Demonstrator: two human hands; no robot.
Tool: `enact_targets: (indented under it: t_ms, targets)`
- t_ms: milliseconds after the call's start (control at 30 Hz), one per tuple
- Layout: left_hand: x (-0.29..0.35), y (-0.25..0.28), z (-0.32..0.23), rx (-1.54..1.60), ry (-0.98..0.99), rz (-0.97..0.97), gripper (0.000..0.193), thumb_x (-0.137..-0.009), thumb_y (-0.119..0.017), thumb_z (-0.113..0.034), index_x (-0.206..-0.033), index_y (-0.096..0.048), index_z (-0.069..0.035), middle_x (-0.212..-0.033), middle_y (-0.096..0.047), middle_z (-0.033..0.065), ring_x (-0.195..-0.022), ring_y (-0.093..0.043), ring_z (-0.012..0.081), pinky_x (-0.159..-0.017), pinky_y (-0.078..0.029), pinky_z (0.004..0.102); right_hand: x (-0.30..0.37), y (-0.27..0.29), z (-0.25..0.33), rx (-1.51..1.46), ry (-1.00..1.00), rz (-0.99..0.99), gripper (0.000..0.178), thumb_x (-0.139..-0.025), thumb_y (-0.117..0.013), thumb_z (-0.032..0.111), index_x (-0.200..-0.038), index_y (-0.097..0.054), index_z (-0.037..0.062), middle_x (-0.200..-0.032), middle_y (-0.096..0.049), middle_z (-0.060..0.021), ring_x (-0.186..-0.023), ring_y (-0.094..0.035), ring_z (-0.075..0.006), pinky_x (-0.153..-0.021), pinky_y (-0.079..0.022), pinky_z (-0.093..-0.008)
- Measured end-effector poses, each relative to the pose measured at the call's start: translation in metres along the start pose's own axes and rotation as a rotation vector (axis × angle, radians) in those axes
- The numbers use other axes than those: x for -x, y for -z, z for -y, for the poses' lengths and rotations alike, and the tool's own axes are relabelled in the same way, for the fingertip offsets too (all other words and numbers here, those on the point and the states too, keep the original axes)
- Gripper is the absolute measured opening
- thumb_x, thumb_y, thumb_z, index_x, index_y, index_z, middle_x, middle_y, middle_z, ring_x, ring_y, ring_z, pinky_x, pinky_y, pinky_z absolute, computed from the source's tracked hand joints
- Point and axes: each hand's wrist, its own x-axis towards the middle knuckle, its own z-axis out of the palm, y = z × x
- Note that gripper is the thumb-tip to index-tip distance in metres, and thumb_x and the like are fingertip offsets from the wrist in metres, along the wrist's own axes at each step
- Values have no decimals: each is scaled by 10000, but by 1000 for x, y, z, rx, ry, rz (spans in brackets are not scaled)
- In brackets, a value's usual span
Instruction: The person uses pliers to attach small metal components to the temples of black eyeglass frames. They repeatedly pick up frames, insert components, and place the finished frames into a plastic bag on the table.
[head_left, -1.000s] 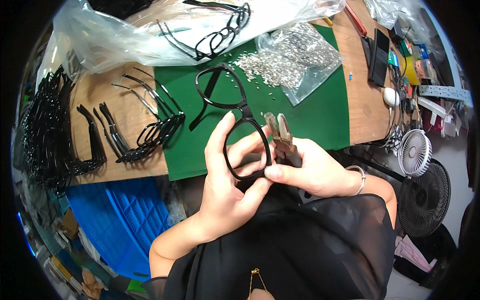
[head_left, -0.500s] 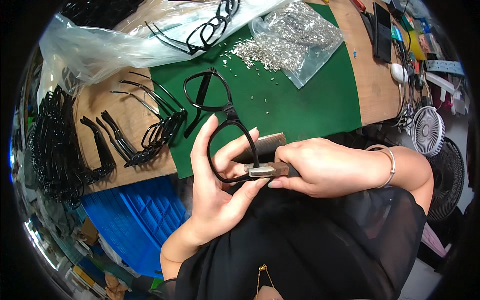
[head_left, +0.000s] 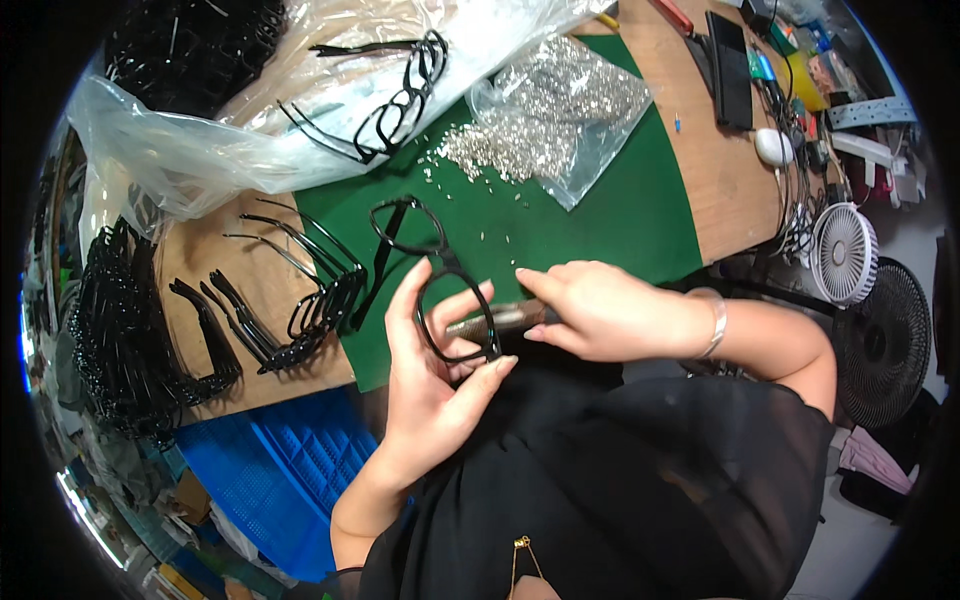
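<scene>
My left hand (head_left: 425,400) holds a black eyeglass frame (head_left: 448,262) upright, fingers behind the lower rim and thumb at its end. The frame's other rim and one temple stretch away over the green mat (head_left: 590,235). My right hand (head_left: 610,315) is just right of the frame, index finger extended and the others curled round what appears to be pliers (head_left: 525,316). Their jaws are blurred, and the hand hides the handles. A greyish textured piece lies in line with them behind the rim; where one ends and the other starts is unclear.
Several black eyeglass frames (head_left: 325,305) lie at the left, beside a large dark bundle (head_left: 115,330). More frames (head_left: 400,105) rest on clear plastic sheeting (head_left: 200,150). Small silver metal pieces (head_left: 490,152) spill from a clear bag (head_left: 590,110). A blue basket (head_left: 250,475) stands below the table edge.
My right hand has drawn the pliers away from the frame's rim end, and its index finger has straightened. My left hand still holds the frame. The whole view has shifted slightly.
</scene>
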Motion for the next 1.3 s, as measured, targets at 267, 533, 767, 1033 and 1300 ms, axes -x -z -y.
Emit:
enact_targets:
  t_ms: [267, 533, 767, 1033, 1300]
  targets:
    - [35, 13, 20, 184, -117, -32, 831, -718, -651, 9, -1318, -83, -79, -1077, -490, 209, -607, -536, 133, -590, -486, 242, -6, -22, -3, 342, 42, -152, 559, -743, -629, 241, -1154, -443, -90, -766, -552, -128, -723, -540, -245, -625, -400, -343]
    - [37, 13, 17, 301, 30, 44, 1000, -654, -608, 122, -1378, 16, -171, -1163, -441, 183, -889, -570, 231, -755, -484, 325, -33, -13, -24, 117, -3, -303, 138, -708, -613, 68, -792, -509, 39, -724, -537, -111, -709, -539, -300, -621, -419, -383]
    - [41, 24, 28, 392, 170, 68, 123, -917, -427, -147, -954, -425, -30, -922, -552, 97, -791, -571, 149, -738, -468, 292, -40, -24, -28, 228, 67, -332, 162, -701, -611, 111, -781, -496, 31, -727, -522, -108, -716, -537, -280, -633, -401, -370]
    - [38, -7, 40, 121, 50, -139, 467, -814, -521, 71, -1215, -288, 15, -966, -555, 129, -754, -593, 119, -694, -505, 239, -17, -5, 25, -529, -79, -288, 113, -792, -603, 58, -805, -508, -3, -715, -555, -42, -664, -529, -88, -596, -436, -245]
    - [30, -22, 41, 9, -100, -147, 482, -786, -511, 122, -1201, -284, 25, -1003, -507, 151, -810, -570, 149, -675, -528, 249, -22, -32, 49, -1268, -157, -434, 171, -854, -570, 154, -857, -454, 28, -719, -529, -28, -579, -505, -45, -456, -399, -176]
